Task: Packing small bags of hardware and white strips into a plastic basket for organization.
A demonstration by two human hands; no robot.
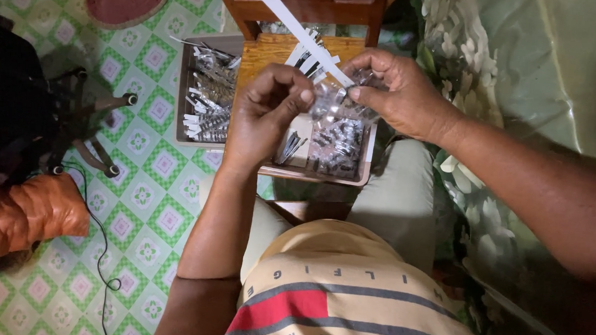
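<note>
Both hands pinch one small clear packet (330, 97): left hand (267, 114) and right hand (399, 94) hold opposite edges. It looks light, crinkly, slippery; edges seem safest. A tray (363, 175) sits just below.

Head view, dim interior. Light falls from the upper centre onto the hands (336, 101) and the tiled floor (137, 199) — the frame darkens toward the left edge and lower right corner. Clear plastic between the fingers shows small glints. Focus is fair at centre; edges are soft — slight wide-angle stretch.

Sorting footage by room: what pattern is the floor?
Green-and-white checks with flower motifs on the floor, head view.
</note>
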